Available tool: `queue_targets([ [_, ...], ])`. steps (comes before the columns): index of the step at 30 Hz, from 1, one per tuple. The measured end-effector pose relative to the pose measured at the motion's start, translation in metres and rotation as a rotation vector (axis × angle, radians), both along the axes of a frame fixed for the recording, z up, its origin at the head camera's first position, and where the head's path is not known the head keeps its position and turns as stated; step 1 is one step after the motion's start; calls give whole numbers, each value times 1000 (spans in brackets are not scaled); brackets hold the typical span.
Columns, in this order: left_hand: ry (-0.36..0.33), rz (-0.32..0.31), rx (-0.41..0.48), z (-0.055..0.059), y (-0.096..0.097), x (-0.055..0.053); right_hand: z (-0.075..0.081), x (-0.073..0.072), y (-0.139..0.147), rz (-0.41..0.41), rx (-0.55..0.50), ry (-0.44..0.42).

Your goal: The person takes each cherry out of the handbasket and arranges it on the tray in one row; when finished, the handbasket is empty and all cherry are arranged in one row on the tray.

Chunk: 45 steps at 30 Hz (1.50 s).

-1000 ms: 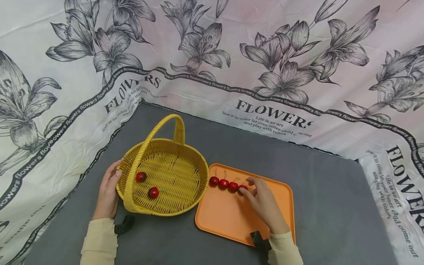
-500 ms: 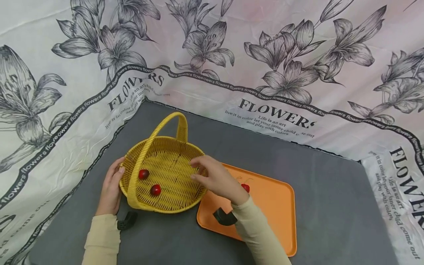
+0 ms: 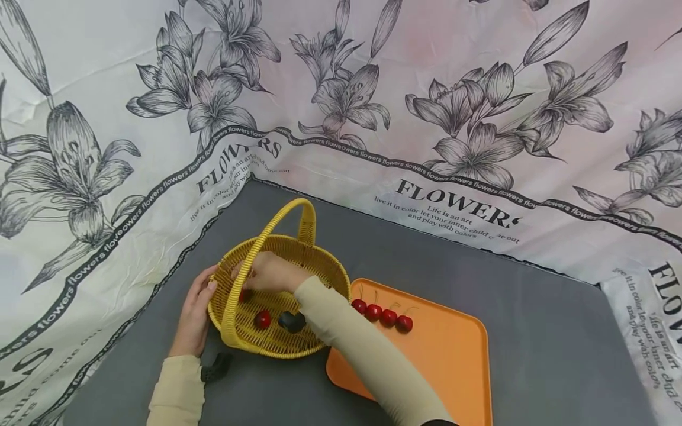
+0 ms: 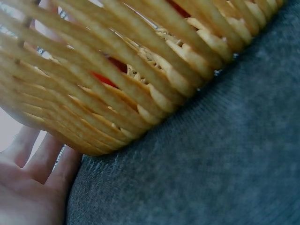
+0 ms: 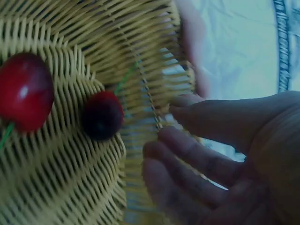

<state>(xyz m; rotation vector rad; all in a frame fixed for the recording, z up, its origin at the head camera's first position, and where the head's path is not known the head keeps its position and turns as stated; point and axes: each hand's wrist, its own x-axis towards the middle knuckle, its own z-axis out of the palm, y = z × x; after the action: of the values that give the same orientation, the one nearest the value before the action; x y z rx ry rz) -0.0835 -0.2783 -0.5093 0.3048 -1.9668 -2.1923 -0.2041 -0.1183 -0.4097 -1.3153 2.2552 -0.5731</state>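
A white floral cloth rises on the left and runs along the far side of a grey table. At the left, the left hand lies against the outside of the yellow wicker basket, its fingers fairly straight and touching the wall just below the rim. A black device sits at that wrist. The basket stands upright, its handle arching over from near left to far right.

Inside, toward the left wall, is the right hand, reaching under the handle with fingers loosely bent, thumb apart from them and nothing visible between. Near it lies a dark red cherry, partly hidden in the head view; a second cherry rests on the basket floor, nearer and slightly right. The right sleeve crosses the basket's right rim and the near left part of an orange tray. On the tray's far left part, four stemmed cherries form a slanting row
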Motion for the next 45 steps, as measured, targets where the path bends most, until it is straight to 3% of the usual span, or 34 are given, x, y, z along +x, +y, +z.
queue_targets([
  [4,-17,-4,-4,-4,3,3,-12,4,-17,49,122,52],
  [7,-16,-12,-6,-4,5,2,-19,6,-19,62,154,72],
  [17,-13,7,-19,-2,1,-1,-30,4,-20,75,147,53],
  [22,-6,2,-17,-3,4,-3,-18,4,-4,77,99,92],
  [28,4,1,-27,-3,2,-2,27,14,43,81,-35,201],
  [32,1,6,-39,0,-3,1,51,21,87,16,-143,192],
  [35,5,4,-40,2,-4,1,59,25,127,-70,-234,193],
  [39,8,-11,-36,3,-1,-2,53,31,186,-246,-321,211],
  [45,-4,3,-26,0,2,0,19,43,262,-460,-310,258],
])
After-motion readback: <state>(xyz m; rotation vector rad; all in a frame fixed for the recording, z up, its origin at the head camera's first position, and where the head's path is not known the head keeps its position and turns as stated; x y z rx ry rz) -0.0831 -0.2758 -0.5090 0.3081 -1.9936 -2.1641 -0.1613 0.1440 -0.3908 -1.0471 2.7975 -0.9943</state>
